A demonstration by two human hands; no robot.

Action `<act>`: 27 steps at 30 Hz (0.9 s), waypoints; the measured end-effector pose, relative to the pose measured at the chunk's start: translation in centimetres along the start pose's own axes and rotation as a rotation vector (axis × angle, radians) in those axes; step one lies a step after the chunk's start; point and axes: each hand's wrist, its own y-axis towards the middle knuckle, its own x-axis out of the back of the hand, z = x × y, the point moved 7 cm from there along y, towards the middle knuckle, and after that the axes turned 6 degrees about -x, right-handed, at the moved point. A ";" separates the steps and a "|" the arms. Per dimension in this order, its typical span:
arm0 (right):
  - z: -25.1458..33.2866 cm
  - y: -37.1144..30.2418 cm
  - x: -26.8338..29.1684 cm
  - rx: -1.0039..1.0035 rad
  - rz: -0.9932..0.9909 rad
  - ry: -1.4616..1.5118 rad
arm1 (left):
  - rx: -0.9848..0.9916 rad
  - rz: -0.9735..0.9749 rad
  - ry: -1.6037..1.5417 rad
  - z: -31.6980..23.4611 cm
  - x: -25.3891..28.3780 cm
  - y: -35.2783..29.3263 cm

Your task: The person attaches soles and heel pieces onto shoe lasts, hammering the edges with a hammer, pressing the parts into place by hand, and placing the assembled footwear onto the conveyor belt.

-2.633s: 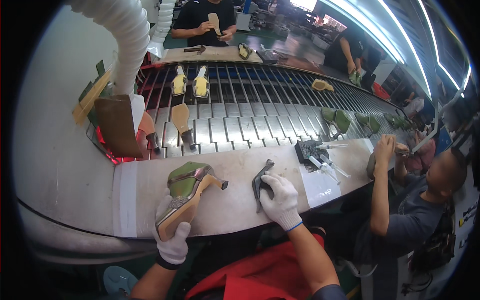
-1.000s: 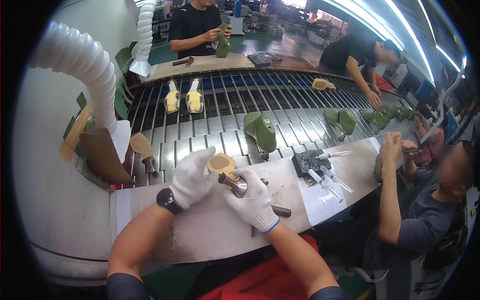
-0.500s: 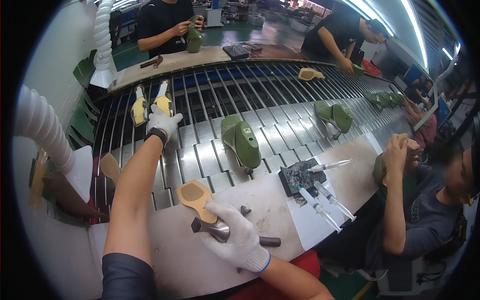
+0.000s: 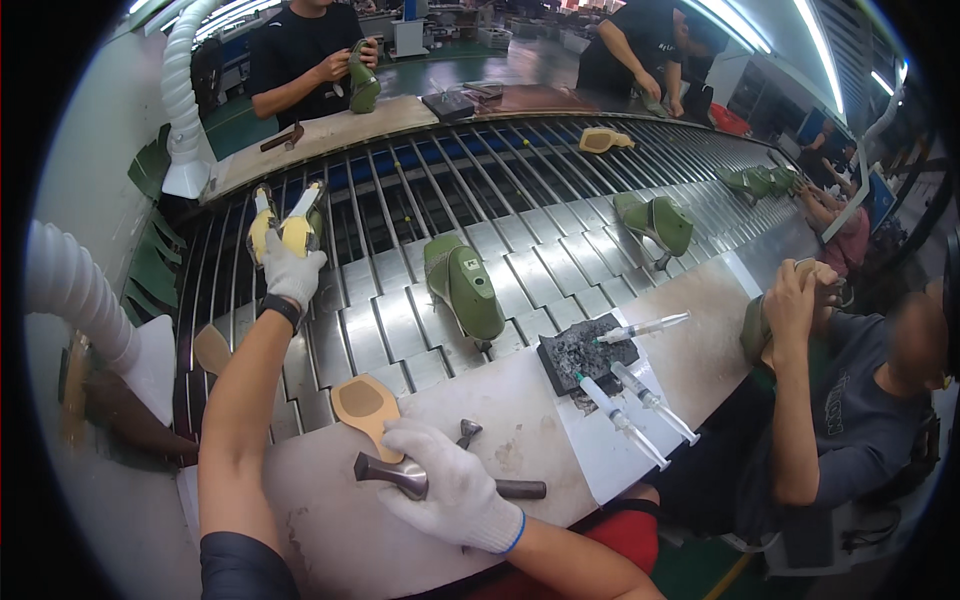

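Note:
Out on the roller conveyor, my gloved left hand [image 4: 293,277] is closed around the near end of the right one of two yellow-soled shoes [image 4: 297,232]. The other yellow-soled shoe [image 4: 261,225] lies close beside it. Both are sole-up, with a white strip along the middle. My gloved right hand [image 4: 448,487] grips a metal hammer [image 4: 400,476] over the bench; its flared end sticks out on the left, and a dark handle shows on the right. Just beyond those fingers lies a tan sole piece [image 4: 365,402]. A small dark metal piece [image 4: 468,432] shows beside the hand.
Green shoes [image 4: 465,287] rest on the metal slats. Several syringes [image 4: 625,420] lean on a dark block [image 4: 585,355] over white paper. White hoses [image 4: 80,270] hang at left. A co-worker [image 4: 860,400] sits at right; two others stand across the conveyor.
My left hand has drawn slightly nearer and to the left, and the near end of the right yellow-soled shoe swung left. The right hand keeps its grip on the hammer. The view has shifted a little.

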 end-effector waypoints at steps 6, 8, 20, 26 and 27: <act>0.1 -0.5 0.0 -0.050 -0.136 0.010 | -0.163 -0.025 -0.336 0.7 11.5 -12.3; -0.3 -0.9 0.0 -0.182 -0.108 0.033 | -0.185 -0.022 -0.398 0.4 14.4 -17.6; 1.8 -8.3 -0.7 0.031 -0.203 -0.336 | -0.426 0.066 0.005 4.4 32.7 -43.3; 3.2 -8.4 -1.0 0.054 -0.157 -0.446 | -0.074 0.015 -0.315 8.3 32.1 -45.2; 3.5 -8.4 -1.2 0.044 -0.148 -0.469 | -0.052 0.030 -0.336 8.1 32.1 -45.1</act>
